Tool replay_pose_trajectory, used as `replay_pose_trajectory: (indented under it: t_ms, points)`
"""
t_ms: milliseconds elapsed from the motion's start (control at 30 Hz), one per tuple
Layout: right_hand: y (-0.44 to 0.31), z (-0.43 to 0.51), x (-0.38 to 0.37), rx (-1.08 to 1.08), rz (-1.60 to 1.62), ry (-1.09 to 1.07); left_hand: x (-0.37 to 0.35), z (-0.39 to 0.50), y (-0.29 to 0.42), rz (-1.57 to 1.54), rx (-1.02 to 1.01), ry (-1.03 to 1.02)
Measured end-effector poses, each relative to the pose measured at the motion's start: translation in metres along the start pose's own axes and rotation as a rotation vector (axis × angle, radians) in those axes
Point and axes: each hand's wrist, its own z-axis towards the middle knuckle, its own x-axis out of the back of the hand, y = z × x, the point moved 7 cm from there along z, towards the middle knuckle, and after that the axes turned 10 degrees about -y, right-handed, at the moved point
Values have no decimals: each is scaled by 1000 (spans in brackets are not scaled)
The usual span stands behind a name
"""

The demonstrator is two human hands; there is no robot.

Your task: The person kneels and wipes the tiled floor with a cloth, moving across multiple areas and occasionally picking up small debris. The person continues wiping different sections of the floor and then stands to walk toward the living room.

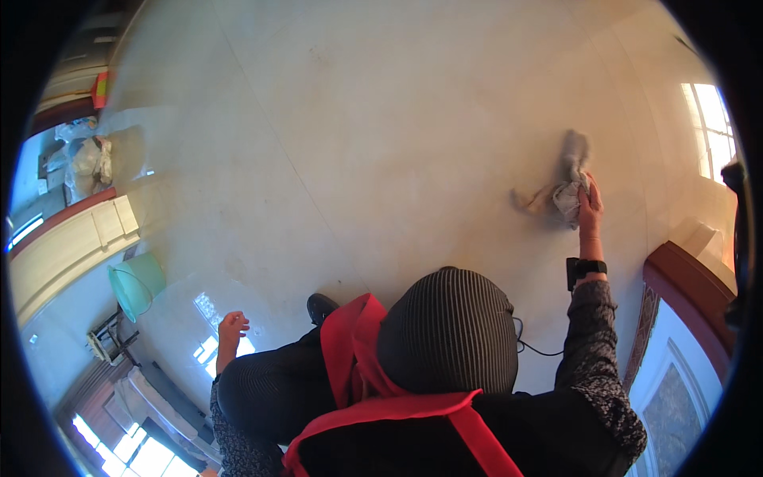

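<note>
My right hand (591, 206) grips a crumpled grey rag (567, 201) against the pale, smooth floor (417, 131) at the right of the view. One end of the rag stretches away past my fingers and looks blurred. Another loose strip trails off to the left on the floor. Around my right wrist sits a black strapped device (584, 269), with a thin black cable (539, 350) beside my knee. My left hand (232, 328) is raised at the lower left, next to my bent knee, fingers loosely curled and apart with nothing in them.
A mint-green bucket (134, 283) stands on the left near a cream panelled base (77, 253). Below it is a small metal-framed stool (110, 340). Plastic bags (89, 161) lie at the far left. At the right, a brown-topped ledge (685, 298) borders the floor.
</note>
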Motion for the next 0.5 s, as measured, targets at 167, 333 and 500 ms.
replay_pose_trajectory:
  t_ms: [167, 333, 500]
  points:
    - [-48, -51, -119, 228, -795, -119, -4, -2, -2, 2, 58, -15]
    - [-103, -98, -337, 370, -517, -970, -19, -16, -27, -10, 114, -49]
    - [-161, -105, -450, 892, -220, -1192, -17, -32, -35, -12, 133, 7]
